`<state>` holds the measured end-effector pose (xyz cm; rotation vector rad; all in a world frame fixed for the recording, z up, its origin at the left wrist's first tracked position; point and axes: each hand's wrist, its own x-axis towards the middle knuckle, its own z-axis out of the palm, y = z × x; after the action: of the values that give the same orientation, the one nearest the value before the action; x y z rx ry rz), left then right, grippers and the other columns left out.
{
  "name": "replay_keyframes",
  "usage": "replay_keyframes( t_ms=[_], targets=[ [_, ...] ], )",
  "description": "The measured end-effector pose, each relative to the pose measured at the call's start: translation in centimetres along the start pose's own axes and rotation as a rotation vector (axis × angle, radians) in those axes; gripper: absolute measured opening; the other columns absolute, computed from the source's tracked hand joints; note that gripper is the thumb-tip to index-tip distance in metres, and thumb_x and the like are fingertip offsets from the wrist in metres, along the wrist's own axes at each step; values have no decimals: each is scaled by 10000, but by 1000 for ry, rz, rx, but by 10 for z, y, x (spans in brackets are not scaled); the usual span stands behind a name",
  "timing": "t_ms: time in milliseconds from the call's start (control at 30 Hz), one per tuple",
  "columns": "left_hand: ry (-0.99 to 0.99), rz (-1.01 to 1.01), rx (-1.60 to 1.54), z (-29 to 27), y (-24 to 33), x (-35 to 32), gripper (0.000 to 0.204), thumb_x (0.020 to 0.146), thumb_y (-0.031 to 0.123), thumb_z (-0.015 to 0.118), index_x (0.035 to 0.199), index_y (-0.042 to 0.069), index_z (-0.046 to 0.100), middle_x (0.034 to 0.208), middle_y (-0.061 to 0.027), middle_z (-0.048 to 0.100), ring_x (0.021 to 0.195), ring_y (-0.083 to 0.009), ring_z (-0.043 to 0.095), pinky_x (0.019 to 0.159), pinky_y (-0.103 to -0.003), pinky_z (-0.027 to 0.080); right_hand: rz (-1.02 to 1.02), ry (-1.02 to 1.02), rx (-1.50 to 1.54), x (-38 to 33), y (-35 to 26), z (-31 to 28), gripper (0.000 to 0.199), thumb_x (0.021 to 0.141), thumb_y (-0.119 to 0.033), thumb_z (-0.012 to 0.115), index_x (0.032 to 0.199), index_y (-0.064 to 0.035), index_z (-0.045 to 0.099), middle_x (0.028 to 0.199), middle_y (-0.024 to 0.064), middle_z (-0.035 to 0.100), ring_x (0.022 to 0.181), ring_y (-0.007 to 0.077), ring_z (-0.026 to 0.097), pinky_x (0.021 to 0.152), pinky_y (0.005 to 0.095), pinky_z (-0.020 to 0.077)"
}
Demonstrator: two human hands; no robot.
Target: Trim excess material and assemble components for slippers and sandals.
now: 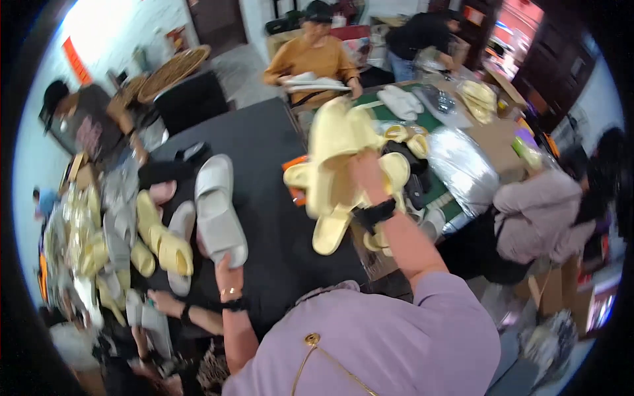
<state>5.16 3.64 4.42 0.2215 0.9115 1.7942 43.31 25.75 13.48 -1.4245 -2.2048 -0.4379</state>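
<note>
My left hand [229, 276] is closed on the heel end of a grey slide sandal [221, 224] above the dark table [277, 237]. A second grey sole shows just beyond its strap. On the right, my raised right hand [367, 175] grips pale yellow slide sandals [327, 142], slightly blurred. How many sandals it holds I cannot tell. Under and beside that hand are more yellow slides, one [330, 232] near the table's right edge. Left of the grey sandal lie a yellow slide [175, 251] and other grey ones.
At left, a heap of bagged slides [82, 231] lines the table. Co-workers' hands hold grey slides [155, 323] at lower left. Across the table a person in orange [314, 56] handles pale slides. A silver plastic package [462, 168] lies on the green surface at right.
</note>
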Motion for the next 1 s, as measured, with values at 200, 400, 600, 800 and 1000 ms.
replay_keyframes(
  t_ms=[200,400,600,800,1000],
  targets=[
    [-141,-86,54,38,-6,-32,510,750,-21,576,1244,8,452,1150,-87,560,1045,-211,554,859,-329,466,622,-149,938,-6,-27,-20,381,872,-349,538,712,-5,576,573,33,526,491,112,453,487,280,369],
    [-248,-228,223,36,4,-54,545,708,3,626,1230,-2,469,1111,-72,583,992,-173,572,861,-299,457,842,-626,1520,-24,-90,5,357,865,-461,567,956,-116,573,741,-3,591,528,46,479,414,176,313],
    [-343,-328,242,4,6,-72,503,733,7,643,1212,-19,494,1090,-59,599,971,-140,573,869,-275,448,974,-643,1720,-25,-106,26,289,870,-367,587,849,-83,539,627,-10,504,444,80,430,380,205,285],
    [-130,-241,234,-12,-7,-80,412,805,47,622,1197,-20,513,1040,-54,621,891,-122,599,802,-256,475,1002,-525,1551,-33,-132,49,248,864,-288,589,879,-41,566,588,-4,491,393,89,400,344,227,278],
    [153,-115,256,-24,-23,-84,339,804,61,618,1123,-9,531,941,-57,624,816,-131,602,669,-254,482,1072,-426,1408,-48,-146,79,243,875,-300,571,870,-58,560,564,-7,465,359,86,382,312,221,273]
  ],
)
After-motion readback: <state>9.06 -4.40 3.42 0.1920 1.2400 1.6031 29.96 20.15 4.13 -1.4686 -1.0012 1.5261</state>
